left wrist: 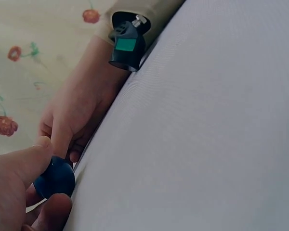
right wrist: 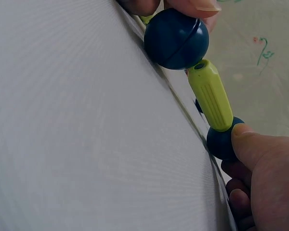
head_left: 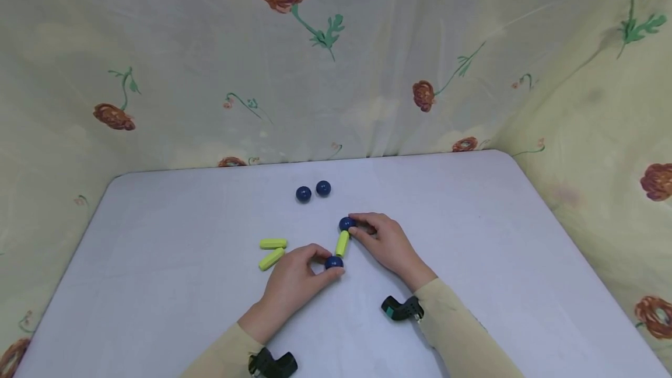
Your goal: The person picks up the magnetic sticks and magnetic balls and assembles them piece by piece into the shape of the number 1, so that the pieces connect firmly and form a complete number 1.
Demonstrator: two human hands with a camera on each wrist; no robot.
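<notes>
A yellow-green rod [head_left: 342, 244] spans two dark blue balls near the middle of the table. The left hand [head_left: 296, 276] pinches the nearer blue ball [head_left: 333, 262] between thumb and fingers; the left wrist view shows this ball [left wrist: 56, 178] close up. At the rod's far end, the right hand [head_left: 387, 244] grips the other blue ball [head_left: 346, 224]. In the right wrist view, the rod [right wrist: 211, 96] meets the right hand's ball [right wrist: 223, 143], while its other end sits right by the left hand's ball [right wrist: 176, 39]; whether that end touches cannot be told.
Two loose yellow-green rods, one level [head_left: 273, 243] and one slanted [head_left: 271, 259], lie just left of the left hand. Farther back are two more blue balls, a left one [head_left: 303, 194] and a right one [head_left: 323, 188]. Flowered cloth [head_left: 367, 74] hangs behind the white table [head_left: 157, 238].
</notes>
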